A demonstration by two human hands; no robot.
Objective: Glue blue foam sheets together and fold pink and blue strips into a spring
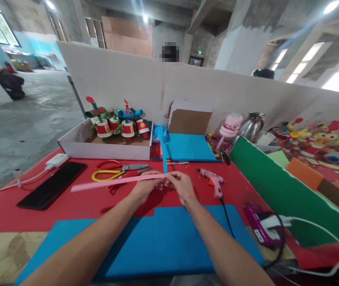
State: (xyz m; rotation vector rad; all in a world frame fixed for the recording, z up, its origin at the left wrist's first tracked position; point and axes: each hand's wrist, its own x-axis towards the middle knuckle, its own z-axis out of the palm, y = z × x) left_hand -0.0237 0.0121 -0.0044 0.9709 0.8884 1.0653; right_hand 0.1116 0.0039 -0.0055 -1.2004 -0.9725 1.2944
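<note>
A long pink paper strip (106, 182) reaches out to the left from my fingers, and a blue paper strip (164, 159) stands up away from me. The two strips meet at their ends, roughly at a right angle. My left hand (147, 186) is closed on the pink strip near that corner. Thumb and fingers of my right hand (180, 183) pinch the strips at the joint. Just right of my hands lies a pink hot glue gun (214, 182). To the left are scissors with red and yellow handles (110, 174).
A white box (104, 149) holds several paper-cup figures (122, 123). Behind are blue sheets (189, 147), a pink bottle (230, 127) and a metal jug (251, 123). A black phone (52, 184) lies left; a green divider (291, 194) and purple power strip (261, 224) stand right.
</note>
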